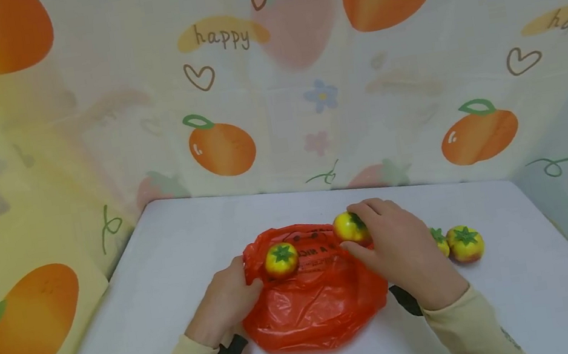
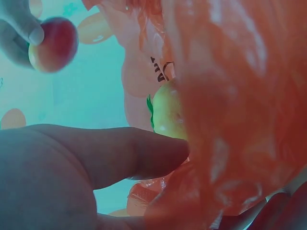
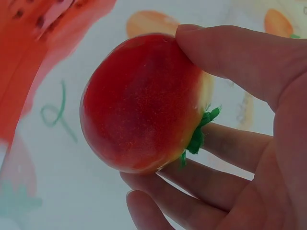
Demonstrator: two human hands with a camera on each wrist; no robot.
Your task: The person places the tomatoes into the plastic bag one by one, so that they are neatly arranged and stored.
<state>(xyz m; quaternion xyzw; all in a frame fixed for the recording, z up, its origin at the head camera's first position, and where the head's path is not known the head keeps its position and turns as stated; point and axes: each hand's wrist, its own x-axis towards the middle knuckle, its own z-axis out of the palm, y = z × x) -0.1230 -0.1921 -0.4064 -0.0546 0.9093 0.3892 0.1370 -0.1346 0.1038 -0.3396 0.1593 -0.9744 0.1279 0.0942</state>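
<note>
My left hand [image 1: 229, 295] grips the left edge of a red plastic bag [image 1: 315, 313], thumb on the near side in the left wrist view. One red-and-yellow fruit with a green leafy top [image 1: 281, 261] sits at the bag's mouth, close to that thumb; the bag [image 2: 230, 96] partly hides it in the left wrist view. Over the bag's upper right, my right hand [image 1: 402, 248] holds a second such fruit [image 1: 348, 228] between thumb and fingers. Its red underside [image 3: 139, 105] faces the right wrist camera, with the leaves toward the palm.
Two more of these fruits, one nearer [image 1: 439, 241] and partly behind my right hand, one farther right [image 1: 466, 244], lie side by side on the white table [image 1: 532, 287]. A fruit-printed cloth [image 1: 286, 115] stands behind the table and along its sides.
</note>
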